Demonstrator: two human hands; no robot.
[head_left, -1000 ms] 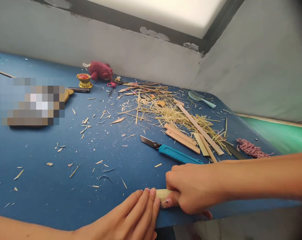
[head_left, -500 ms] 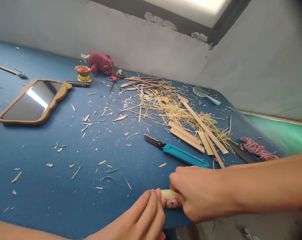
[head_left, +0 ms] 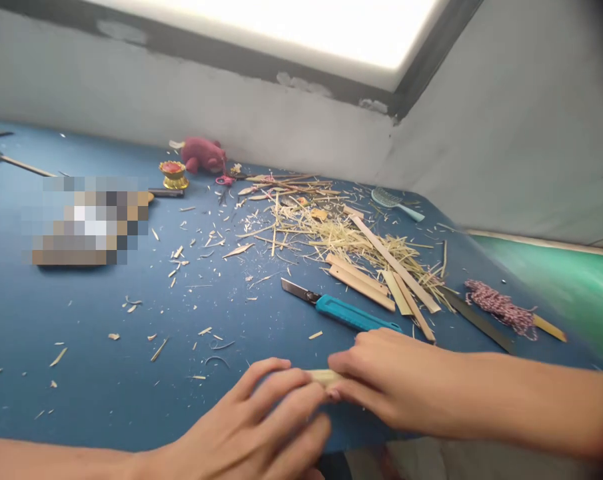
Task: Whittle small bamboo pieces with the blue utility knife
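Observation:
Near the front edge of the blue table, a short pale strip, apparently bamboo, spans the gap between my hands. My right hand is closed round its right end, with thumb and fingers pinching it. Curled over the left end is my left hand, its fingers bent and slightly blurred; the fingertips hide that end of the strip. Just beyond the hands lies a blue utility knife, its blade out and pointing left.
Bamboo shavings and flat strips cover the centre right. A dark flat blade and red-white string lie farther right. At the back are a hairbrush, golden bowl and red plush toy.
The camera view has tilted upward. My left fingers have lifted and spread a little over the strip, while my right hand has changed its angle and still grips it.

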